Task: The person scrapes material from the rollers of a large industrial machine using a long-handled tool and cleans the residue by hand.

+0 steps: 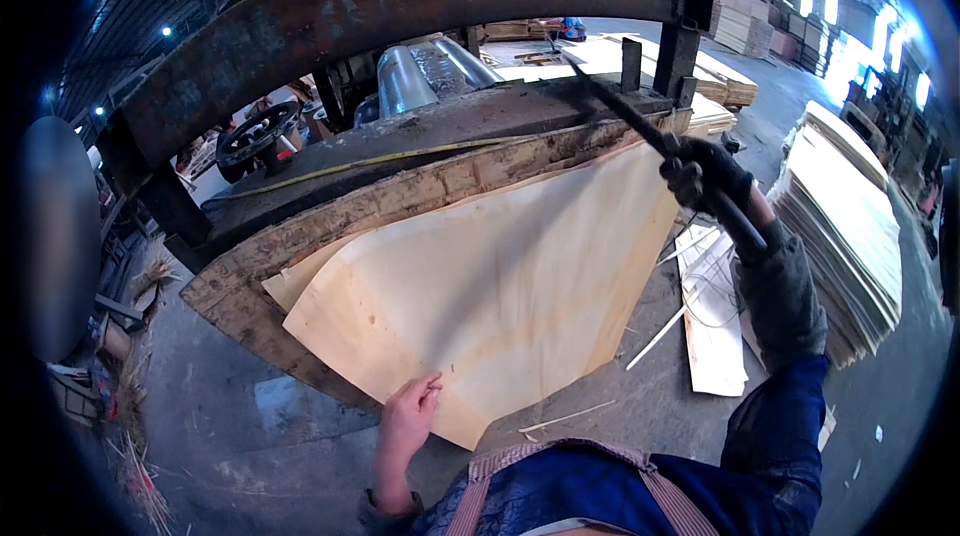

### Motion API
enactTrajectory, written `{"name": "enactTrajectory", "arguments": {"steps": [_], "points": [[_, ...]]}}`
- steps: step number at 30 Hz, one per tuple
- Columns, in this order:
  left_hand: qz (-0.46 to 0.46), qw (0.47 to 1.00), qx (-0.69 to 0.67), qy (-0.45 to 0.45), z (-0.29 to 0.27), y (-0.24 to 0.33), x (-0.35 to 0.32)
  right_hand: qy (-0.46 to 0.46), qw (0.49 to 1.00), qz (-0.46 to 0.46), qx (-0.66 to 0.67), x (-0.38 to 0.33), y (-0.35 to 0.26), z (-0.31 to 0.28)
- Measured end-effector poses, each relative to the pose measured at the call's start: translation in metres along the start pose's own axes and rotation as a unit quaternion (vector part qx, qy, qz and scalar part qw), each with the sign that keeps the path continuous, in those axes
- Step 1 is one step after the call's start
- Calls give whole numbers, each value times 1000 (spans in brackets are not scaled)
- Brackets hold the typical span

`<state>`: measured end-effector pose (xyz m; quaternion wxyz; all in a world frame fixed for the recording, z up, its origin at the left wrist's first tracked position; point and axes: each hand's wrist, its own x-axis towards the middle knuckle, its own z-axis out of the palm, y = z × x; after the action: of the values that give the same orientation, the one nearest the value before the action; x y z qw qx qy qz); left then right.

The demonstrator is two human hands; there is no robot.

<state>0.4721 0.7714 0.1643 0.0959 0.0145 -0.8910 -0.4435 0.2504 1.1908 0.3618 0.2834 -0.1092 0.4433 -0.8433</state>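
Observation:
My right hand [708,176], in a dark glove, is closed round a long dark metal bar [625,111]. The bar points up and to the left, and its far tip reaches over the machine's flat ledge. A large pale veneer sheet [480,276] hangs in a curve off the worn wooden edge [390,206] of the machine toward me. My bare left hand [410,416] is at the sheet's near left edge, its fingers curled together over it. Whether they pinch the sheet is hidden.
A rusty beam [400,1] on posts crosses above the ledge. A dark handwheel [258,136] stands at the left. To the right are a tall veneer stack [840,226] and loose veneer pieces [712,336] on the floor. Splintered scraps [140,476] lie at lower left.

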Motion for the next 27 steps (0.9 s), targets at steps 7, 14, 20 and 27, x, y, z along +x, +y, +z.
{"name": "enactTrajectory", "arguments": {"steps": [7,14,20,27], "points": [[121,993,-6,-13,-42,51,40,58,996,66,-31,-20,5,4],[90,955,-226,-172,-33,99,71,143,984,-85,-58,3,48,37],[73,788,-459,-404,25,150,108,124,948,-231,-180,35,118,102],[-37,796,-549,-253,46,189,98,-24,935,-253,-246,59,130,96]]}}
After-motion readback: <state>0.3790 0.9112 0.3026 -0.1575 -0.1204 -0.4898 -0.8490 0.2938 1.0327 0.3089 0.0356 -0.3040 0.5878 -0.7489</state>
